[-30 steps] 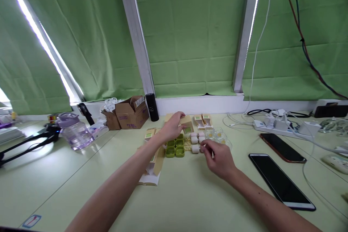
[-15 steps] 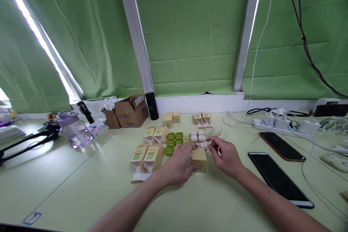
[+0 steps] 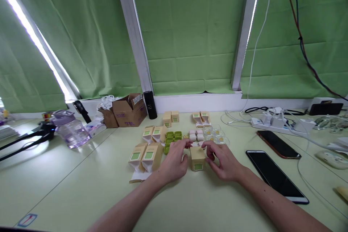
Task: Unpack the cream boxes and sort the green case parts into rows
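Observation:
A small kraft-cardboard box [image 3: 197,155] with a green label on its front stands upright between my hands. My left hand [image 3: 175,161] lies along its left side, fingers stretched toward the far edge and thumb apart from the box. At the right side, my right hand [image 3: 224,161] has its bent index finger and thumb against the box edge; its other fingers curl in. Just beyond are green square cups [image 3: 174,137], small pale pink jars [image 3: 196,136] and clear round lids [image 3: 216,136]. My left hand partly covers the nearest cups.
Kraft boxes with open flaps [image 3: 146,157] stand to the left, more boxes [image 3: 201,119] farther back. Two phones [image 3: 276,174] and a power strip [image 3: 274,125] with cables lie right. A water jug [image 3: 72,130], carton [image 3: 130,110] and black cylinder [image 3: 150,105] stand left.
My left thumb has come away from the front of the small box. My right hand has moved in to its right edge. The view has shifted slightly.

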Demonstrator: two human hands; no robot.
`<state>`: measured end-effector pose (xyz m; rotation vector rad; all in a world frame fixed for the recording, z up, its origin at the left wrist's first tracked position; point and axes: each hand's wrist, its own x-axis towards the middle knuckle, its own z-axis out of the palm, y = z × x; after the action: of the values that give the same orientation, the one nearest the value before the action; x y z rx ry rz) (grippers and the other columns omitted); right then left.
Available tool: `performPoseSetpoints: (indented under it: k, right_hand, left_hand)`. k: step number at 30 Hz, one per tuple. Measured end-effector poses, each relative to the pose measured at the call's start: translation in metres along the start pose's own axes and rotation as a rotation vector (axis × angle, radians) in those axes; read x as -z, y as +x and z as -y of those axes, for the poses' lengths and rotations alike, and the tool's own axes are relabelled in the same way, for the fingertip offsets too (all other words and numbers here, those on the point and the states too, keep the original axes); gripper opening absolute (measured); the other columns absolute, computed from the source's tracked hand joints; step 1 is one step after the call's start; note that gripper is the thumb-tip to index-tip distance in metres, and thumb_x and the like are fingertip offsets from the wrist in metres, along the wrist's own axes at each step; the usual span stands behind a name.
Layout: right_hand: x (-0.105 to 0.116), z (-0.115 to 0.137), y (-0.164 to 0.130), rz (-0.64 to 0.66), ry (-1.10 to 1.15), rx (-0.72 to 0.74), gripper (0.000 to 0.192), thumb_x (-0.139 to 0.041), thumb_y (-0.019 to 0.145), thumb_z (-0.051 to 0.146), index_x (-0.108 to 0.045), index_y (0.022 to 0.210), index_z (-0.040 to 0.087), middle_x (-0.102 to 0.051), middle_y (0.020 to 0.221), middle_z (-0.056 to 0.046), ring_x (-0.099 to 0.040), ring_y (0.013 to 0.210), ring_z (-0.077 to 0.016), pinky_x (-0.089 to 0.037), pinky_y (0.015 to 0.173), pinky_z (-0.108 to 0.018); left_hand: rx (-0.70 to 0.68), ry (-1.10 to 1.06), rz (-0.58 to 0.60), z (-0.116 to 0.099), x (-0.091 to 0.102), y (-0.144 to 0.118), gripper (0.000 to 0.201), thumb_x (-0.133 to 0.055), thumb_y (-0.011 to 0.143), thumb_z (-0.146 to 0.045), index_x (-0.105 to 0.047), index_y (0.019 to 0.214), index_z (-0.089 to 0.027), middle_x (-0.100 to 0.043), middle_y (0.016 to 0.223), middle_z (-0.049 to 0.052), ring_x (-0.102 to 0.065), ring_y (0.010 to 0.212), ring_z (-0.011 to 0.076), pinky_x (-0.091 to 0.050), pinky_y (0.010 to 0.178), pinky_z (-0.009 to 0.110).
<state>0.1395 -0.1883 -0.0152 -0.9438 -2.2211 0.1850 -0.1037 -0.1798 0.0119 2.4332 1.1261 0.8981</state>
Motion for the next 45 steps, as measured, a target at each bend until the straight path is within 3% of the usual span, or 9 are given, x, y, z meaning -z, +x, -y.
performPoseSetpoints:
  k: [7, 16, 25, 35, 39, 45]
  right_hand:
    - [-0.008, -0.008, 0.001, -0.082, -0.046, -0.026, 0.034, -0.047, 0.091, 0.014, -0.046, 0.124, 0.022, -0.060, 0.073, 0.003, -0.058, 0.064, -0.0166, -0.038, 0.063, -0.028]
    - [-0.014, -0.007, 0.003, -0.218, 0.001, -0.118, 0.023, -0.044, 0.097, 0.018, -0.047, 0.118, 0.023, -0.066, 0.076, 0.002, -0.062, 0.062, -0.0155, -0.042, 0.059, -0.026]
    - [-0.018, -0.009, 0.003, -0.231, 0.072, -0.163, 0.024, -0.039, 0.101, 0.022, -0.046, 0.124, 0.024, -0.069, 0.081, 0.001, -0.065, 0.067, -0.0163, -0.045, 0.060, -0.026]
    - [-0.020, -0.010, 0.003, -0.229, 0.058, -0.178, 0.027, -0.039, 0.101, 0.022, -0.047, 0.127, 0.024, -0.071, 0.086, 0.000, -0.067, 0.069, -0.0165, -0.047, 0.062, -0.027]
    - [-0.021, -0.009, 0.003, -0.234, 0.035, -0.180, 0.028, -0.039, 0.100, 0.022, -0.048, 0.126, 0.023, -0.072, 0.086, -0.001, -0.067, 0.069, -0.0168, -0.048, 0.063, -0.028]
    - [-0.021, -0.006, 0.004, -0.238, 0.039, -0.179, 0.027, -0.037, 0.102, 0.022, -0.048, 0.127, 0.024, -0.071, 0.087, 0.001, -0.066, 0.065, -0.0153, -0.047, 0.064, -0.027]
  left_hand:
    - [0.025, -0.007, -0.052, 0.005, -0.006, -0.003, 0.035, -0.050, 0.087, -0.008, -0.053, 0.118, -0.023, -0.066, 0.114, 0.007, -0.060, 0.108, 0.0248, -0.048, 0.098, 0.044]
    - [0.046, -0.010, -0.085, 0.004, -0.009, -0.002, 0.035, -0.053, 0.086, -0.007, -0.054, 0.116, -0.024, -0.069, 0.098, 0.004, -0.062, 0.099, 0.0240, -0.045, 0.098, 0.045]
    - [0.068, -0.022, -0.095, 0.001, -0.009, -0.005, 0.043, -0.063, 0.079, -0.010, -0.054, 0.119, -0.026, -0.065, 0.117, 0.008, -0.056, 0.116, 0.0297, -0.045, 0.103, 0.049]
    - [0.131, -0.034, -0.006, -0.001, -0.009, -0.007, 0.071, -0.069, 0.076, -0.015, -0.045, 0.142, -0.028, -0.057, 0.138, 0.012, -0.047, 0.130, 0.0331, -0.039, 0.110, 0.053]
    - [0.149, -0.021, 0.014, -0.001, -0.011, -0.005, 0.063, -0.073, 0.079, -0.024, -0.050, 0.138, -0.027, -0.059, 0.135, 0.012, -0.048, 0.126, 0.0349, -0.039, 0.106, 0.054]
    - [0.211, 0.000, 0.010, -0.008, -0.012, -0.003, 0.041, -0.076, 0.080, -0.030, -0.059, 0.117, -0.024, -0.063, 0.123, 0.009, -0.050, 0.118, 0.0335, -0.041, 0.099, 0.050]
